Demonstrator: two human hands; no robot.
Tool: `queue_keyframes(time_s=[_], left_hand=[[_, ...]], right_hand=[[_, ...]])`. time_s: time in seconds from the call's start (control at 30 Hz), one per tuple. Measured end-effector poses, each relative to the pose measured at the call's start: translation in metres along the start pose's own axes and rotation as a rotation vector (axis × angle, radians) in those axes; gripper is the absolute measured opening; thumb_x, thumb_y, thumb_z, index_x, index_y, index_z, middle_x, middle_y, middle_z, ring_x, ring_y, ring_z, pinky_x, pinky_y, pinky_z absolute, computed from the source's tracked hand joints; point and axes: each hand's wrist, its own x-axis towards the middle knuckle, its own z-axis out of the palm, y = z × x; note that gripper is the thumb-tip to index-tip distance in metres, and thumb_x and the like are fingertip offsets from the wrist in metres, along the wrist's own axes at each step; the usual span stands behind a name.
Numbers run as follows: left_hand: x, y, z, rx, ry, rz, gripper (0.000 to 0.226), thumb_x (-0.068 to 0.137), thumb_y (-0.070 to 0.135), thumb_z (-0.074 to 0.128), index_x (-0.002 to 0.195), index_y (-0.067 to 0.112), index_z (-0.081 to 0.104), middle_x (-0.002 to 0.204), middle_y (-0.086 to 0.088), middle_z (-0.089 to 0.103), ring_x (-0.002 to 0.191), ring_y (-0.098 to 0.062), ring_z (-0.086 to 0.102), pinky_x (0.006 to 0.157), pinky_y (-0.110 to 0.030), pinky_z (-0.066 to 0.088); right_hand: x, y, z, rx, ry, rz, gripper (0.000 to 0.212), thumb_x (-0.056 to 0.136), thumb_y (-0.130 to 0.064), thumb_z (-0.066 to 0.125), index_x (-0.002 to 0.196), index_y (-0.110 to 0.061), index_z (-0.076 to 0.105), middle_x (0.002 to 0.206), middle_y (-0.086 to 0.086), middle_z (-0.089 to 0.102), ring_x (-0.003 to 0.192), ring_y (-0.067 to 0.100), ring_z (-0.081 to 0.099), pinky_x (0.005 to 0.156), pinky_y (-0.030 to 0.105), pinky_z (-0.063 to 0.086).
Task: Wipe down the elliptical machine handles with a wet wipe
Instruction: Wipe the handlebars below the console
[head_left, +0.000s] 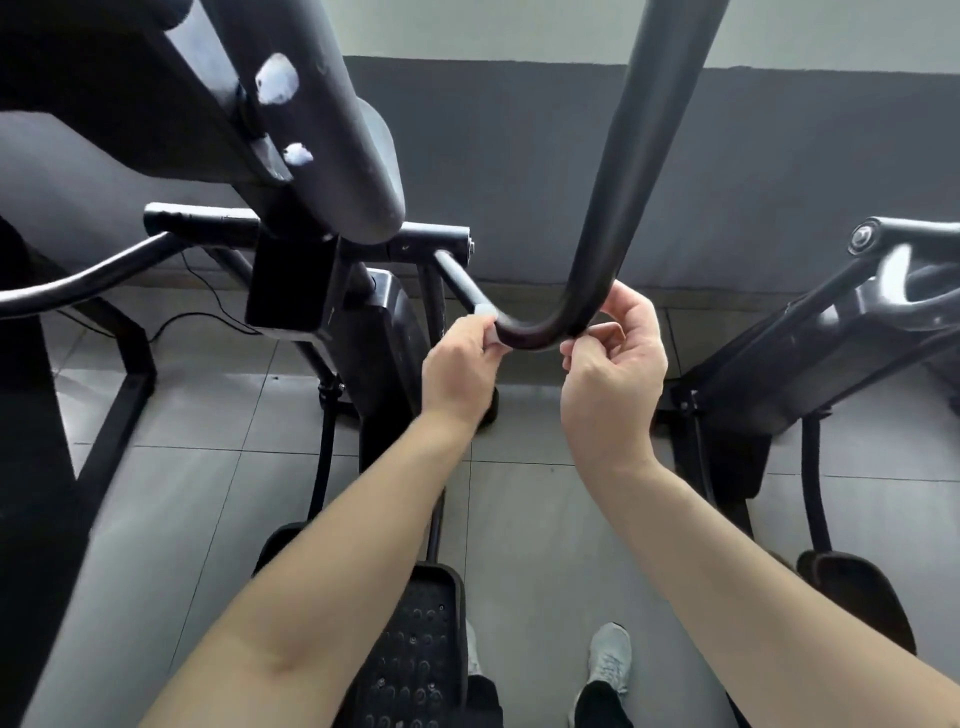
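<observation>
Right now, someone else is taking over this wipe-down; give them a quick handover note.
The left grip pinches the wet wipe against the low bend of the handle bar.
The right grip curls at the bend's other side; whether it holds the wipe's far end is hidden.
Done so far: cannot tell from here.
Left: likely the bar's upright length and the other handle at far left.

Grey sneakers (610, 657), black trousers (597, 706).

Grey tiled floor (197, 415), dark grey wall (519, 171), paler band above.
</observation>
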Motion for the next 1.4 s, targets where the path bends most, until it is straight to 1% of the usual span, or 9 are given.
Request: queue_keyframes(time_s=[0.2,0.33,0.43,0.57,0.67,0.8,1.0,1.2,1.4], left_hand=[[0.060,-0.041,-0.003,0.179,-0.081,-0.027,0.030,0.086,0.011,0.072,0.081,0.021,0.044,0.077,0.008,0.050,0.075,-0.024,0.057,0.065,-0.031,0.038],[0.053,-0.040,-0.001,0.167,-0.079,0.015,0.021,0.090,0.008,0.066,0.085,0.014,0.046,0.077,0.003,0.048,0.071,-0.025,0.052,0.063,-0.039,0.044],[0.028,-0.023,-0.001,0.058,-0.047,0.022,0.034,0.091,0.012,0.072,0.079,0.018,0.040,0.071,0.003,0.044,0.064,-0.017,0.042,0.059,-0.031,0.039],[-0.006,0.014,-0.006,-0.035,-0.004,0.002,0.029,0.084,0.011,0.082,0.077,0.009,0.055,0.071,0.005,0.050,0.066,-0.013,0.046,0.063,-0.024,0.039],[-0.023,0.045,-0.014,-0.094,0.021,-0.021,0.023,0.085,0.017,0.083,0.081,0.006,0.064,0.072,-0.001,0.061,0.067,-0.020,0.056,0.067,-0.035,0.051],[-0.035,0.086,-0.034,-0.188,0.036,-0.058,0.023,0.089,0.024,0.081,0.103,0.007,0.074,0.077,0.004,0.069,0.075,-0.016,0.064,0.078,-0.037,0.055],[-0.064,0.114,-0.074,-0.188,0.036,-0.255,0.041,0.086,0.039,0.082,0.122,0.022,0.074,0.090,0.011,0.073,0.084,0.002,0.067,0.077,-0.005,0.048],[-0.111,0.126,-0.093,-0.074,-0.101,-0.225,0.039,0.093,0.042,0.072,0.131,0.031,0.068,0.097,0.019,0.073,0.091,0.016,0.064,0.071,-0.002,0.048],[-0.119,0.142,-0.102,0.010,-0.079,-0.286,0.033,0.093,0.025,0.066,0.125,0.033,0.070,0.093,0.019,0.075,0.082,0.009,0.065,0.075,-0.005,0.047]], right_hand=[[0.004,0.005,-0.002,-0.027,-0.017,-0.002,0.053,0.081,0.012,0.041,0.120,-0.016,0.065,0.092,0.011,0.061,0.075,0.026,0.054,0.071,0.036,0.046],[0.004,0.003,-0.003,-0.036,-0.032,0.000,0.053,0.083,0.014,0.041,0.121,-0.015,0.064,0.091,0.011,0.061,0.076,0.025,0.054,0.072,0.035,0.046],[0.003,0.001,-0.002,-0.050,-0.026,0.000,0.053,0.085,0.017,0.042,0.122,-0.013,0.064,0.093,0.012,0.062,0.075,0.022,0.056,0.072,0.035,0.048],[0.003,-0.005,-0.005,-0.090,-0.040,-0.004,0.052,0.085,0.014,0.044,0.120,-0.018,0.065,0.104,0.021,0.068,0.077,0.020,0.061,0.077,0.030,0.052],[0.005,-0.008,-0.009,-0.095,-0.064,0.002,0.050,0.085,0.012,0.045,0.117,-0.022,0.066,0.101,0.017,0.070,0.077,0.016,0.065,0.074,0.022,0.052],[0.009,-0.016,-0.024,-0.090,-0.163,0.037,0.048,0.084,0.007,0.048,0.117,-0.024,0.066,0.109,0.007,0.073,0.089,0.019,0.070,0.082,0.030,0.059],[0.001,-0.014,-0.064,-0.076,-0.305,0.141,0.036,0.092,0.007,0.049,0.109,-0.020,0.067,0.110,0.000,0.069,0.094,0.018,0.074,0.072,0.030,0.062],[-0.030,-0.004,-0.081,0.178,-0.744,0.316,0.016,0.101,-0.014,0.066,0.115,-0.010,0.073,0.105,0.008,0.080,0.101,0.021,0.077,0.082,0.040,0.064],[-0.025,-0.002,-0.088,0.029,-0.628,0.224,0.008,0.096,-0.025,0.074,0.095,-0.018,0.078,0.086,-0.001,0.080,0.081,0.012,0.077,0.064,0.023,0.058]])
